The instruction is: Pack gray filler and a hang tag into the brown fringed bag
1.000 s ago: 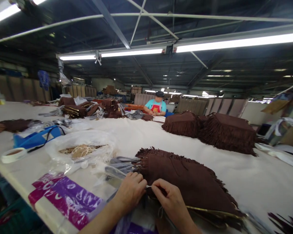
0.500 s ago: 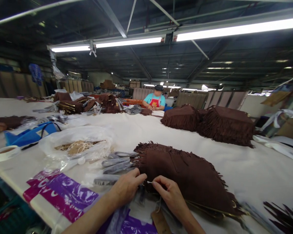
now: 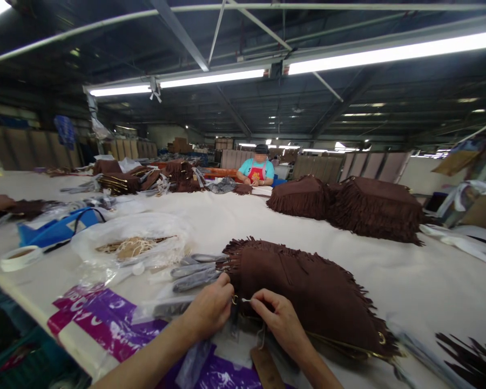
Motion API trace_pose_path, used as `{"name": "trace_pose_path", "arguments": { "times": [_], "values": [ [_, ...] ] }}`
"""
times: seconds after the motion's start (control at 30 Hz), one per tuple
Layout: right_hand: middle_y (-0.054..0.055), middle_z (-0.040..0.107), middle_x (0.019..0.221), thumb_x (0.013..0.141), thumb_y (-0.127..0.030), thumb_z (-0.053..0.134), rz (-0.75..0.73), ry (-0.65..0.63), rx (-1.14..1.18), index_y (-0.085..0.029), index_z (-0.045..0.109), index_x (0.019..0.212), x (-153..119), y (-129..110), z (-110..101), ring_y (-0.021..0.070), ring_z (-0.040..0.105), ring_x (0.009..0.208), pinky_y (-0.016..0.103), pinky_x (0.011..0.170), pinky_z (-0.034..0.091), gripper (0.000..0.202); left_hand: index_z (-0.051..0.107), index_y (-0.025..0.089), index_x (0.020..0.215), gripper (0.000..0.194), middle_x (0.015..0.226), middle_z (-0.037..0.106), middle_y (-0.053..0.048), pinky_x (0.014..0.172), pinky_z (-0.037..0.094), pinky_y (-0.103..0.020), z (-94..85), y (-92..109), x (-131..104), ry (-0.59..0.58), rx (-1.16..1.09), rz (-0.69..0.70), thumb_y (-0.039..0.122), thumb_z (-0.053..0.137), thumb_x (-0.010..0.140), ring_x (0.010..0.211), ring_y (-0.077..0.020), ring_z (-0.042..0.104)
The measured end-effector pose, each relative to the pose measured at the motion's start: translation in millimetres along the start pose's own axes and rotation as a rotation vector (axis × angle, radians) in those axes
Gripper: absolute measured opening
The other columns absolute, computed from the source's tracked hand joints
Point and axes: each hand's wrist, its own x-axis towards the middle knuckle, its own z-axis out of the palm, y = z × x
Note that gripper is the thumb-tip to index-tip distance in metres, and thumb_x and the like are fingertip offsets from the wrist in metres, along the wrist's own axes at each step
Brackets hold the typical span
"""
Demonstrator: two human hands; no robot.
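Note:
A dark brown fringed bag (image 3: 303, 286) lies in front of me, on top of others like it, with gold-coloured edging showing below. At its near left corner my left hand (image 3: 211, 305) is closed, fingertips pinched at a small gold ring (image 3: 235, 299); part of the grip is hidden. Just right of it, my right hand (image 3: 278, 317) pinches the white end of a tag string (image 3: 246, 300) between thumb and forefinger. Below that hand hangs or lies a brown card tag (image 3: 266, 368). Grey wrapped straps (image 3: 198, 270) stick out on the bag's left.
A clear plastic bag (image 3: 133, 229) of tags and strings lies left, near a tape roll (image 3: 21, 257) and a blue dispenser (image 3: 59, 227). Purple printed plastic (image 3: 117, 319) covers the near edge. Stacked fringed bags (image 3: 376, 208) stand behind. A co-worker (image 3: 256, 170) sits across the table.
My left hand has drawn slightly left and up, and the gold ring now shows beside its fingertips. The right hand keeps its pinch on the string end. The view has shifted slightly.

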Motion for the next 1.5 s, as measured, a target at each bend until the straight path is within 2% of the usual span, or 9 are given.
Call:
{"name": "trace_pose_path", "arguments": {
  "times": [0.17, 0.27, 0.37, 0.63, 0.97, 1.23, 1.33, 1.43, 1.5],
  "values": [
    [-0.001, 0.062, 0.069, 0.087, -0.023, 0.051, -0.167, -0.007, -0.198, -0.02, 0.062, 0.07, 5.9, -18.2, -6.7, 0.0166, 0.057, 0.066, 0.026, 0.063, 0.036, 0.02, 0.046, 0.021, 0.085, 0.019, 0.097, 0.058, -0.007, 0.077, 0.05, -0.033, -22.4, 1.8, -0.9, -0.029, 0.066, 0.058, 0.004, 0.045, 0.076, 0.088, -0.0217, 0.058],
    [-0.001, 0.061, 0.071, 0.087, -0.018, 0.054, -0.264, -0.023, -0.376, -0.02, 0.062, 0.071, 11.3, -31.7, -11.4, 0.0159, 0.057, 0.067, 0.026, 0.063, 0.034, 0.018, 0.044, 0.022, 0.083, 0.019, 0.09, 0.057, -0.004, 0.075, 0.049, -0.032, -37.2, 5.8, -1.1, -0.003, 0.076, 0.082, 0.005, 0.045, 0.075, 0.084, -0.0211, 0.057],
    [-0.001, 0.06, 0.072, 0.087, -0.014, 0.056, -0.294, -0.055, -0.514, -0.02, 0.062, 0.071, 16.3, -44.8, -15.9, 0.0155, 0.057, 0.069, 0.026, 0.062, 0.032, 0.018, 0.044, 0.023, 0.084, 0.022, 0.091, 0.057, -0.004, 0.074, 0.048, -0.032, -48.2, 10.3, -1.0, 0.026, 0.077, 0.098, 0.005, 0.045, 0.073, 0.084, -0.0208, 0.057],
    [0.0, 0.062, 0.075, 0.088, -0.016, 0.059, -0.343, -0.121, -0.716, -0.022, 0.063, 0.072, 27.2, -62.2, -26.2, 0.0164, 0.057, 0.07, 0.028, 0.057, 0.029, 0.017, 0.044, 0.023, 0.084, 0.023, 0.092, 0.056, -0.004, 0.072, 0.049, -0.032, -55.5, 13.5, 1.7, 0.055, 0.094, 0.139, 0.003, 0.045, 0.072, 0.084, -0.022, 0.057],
    [0.0, 0.062, 0.077, 0.09, -0.016, 0.061, -0.344, -0.178, -0.708, -0.023, 0.071, 0.076, 36.8, -63.8, -26.2, 0.0168, 0.06, 0.073, 0.027, 0.059, 0.033, 0.018, 0.042, 0.023, 0.092, 0.03, 0.089, 0.056, -0.003, 0.073, 0.046, -0.03, -67.8, 17.1, 3.6, 0.071, 0.043, 0.196, 0.003, 0.043, 0.069, 0.083, -0.0206, 0.055],
    [0.0, 0.065, 0.077, 0.09, -0.019, 0.056, -0.366, -0.141, -0.23, -0.021, 0.068, 0.076, 41.4, -47.6, -16.0, 0.017, 0.059, 0.073, 0.026, 0.068, 0.042, 0.019, 0.043, 0.023, 0.097, 0.034, 0.095, 0.057, -0.002, 0.081, 0.045, -0.029, -76.4, 8.2, 17.1, 0.075, -0.058, 0.307, 0.0, 0.042, 0.072, 0.09, -0.0192, 0.055],
    [-0.001, 0.063, 0.072, 0.09, -0.022, 0.052, -0.281, -0.07, -0.162, -0.021, 0.064, 0.072, 44.5, -42.8, -12.3, 0.0165, 0.057, 0.068, 0.026, 0.064, 0.04, 0.022, 0.045, 0.022, 0.1, 0.026, 0.102, 0.057, -0.004, 0.083, 0.045, -0.03, -70.9, 5.2, 19.2, 0.145, -0.028, 0.27, 0.004, 0.042, 0.083, 0.093, -0.0194, 0.054],
    [-0.002, 0.062, 0.07, 0.088, -0.022, 0.05, -0.217, -0.059, -0.148, -0.02, 0.062, 0.07, 48.3, -40.1, -9.2, 0.0166, 0.056, 0.067, 0.027, 0.063, 0.039, 0.022, 0.05, 0.021, 0.095, 0.012, 0.109, 0.056, -0.007, 0.084, 0.044, -0.034, -57.0, 1.8, 16.7, 0.269, 0.091, 0.236, 0.011, 0.044, 0.091, 0.096, -0.0214, 0.052],
    [-0.002, 0.063, 0.069, 0.087, -0.021, 0.05, -0.204, -0.061, -0.142, -0.02, 0.062, 0.069, 50.3, -39.2, -7.5, 0.0167, 0.056, 0.068, 0.027, 0.064, 0.039, 0.021, 0.054, 0.02, 0.09, 0.01, 0.107, 0.057, -0.007, 0.082, 0.043, -0.037, -45.5, 0.0, 12.7, 0.342, 0.196, 0.207, 0.016, 0.045, 0.094, 0.093, -0.0226, 0.052]
  ]
}}
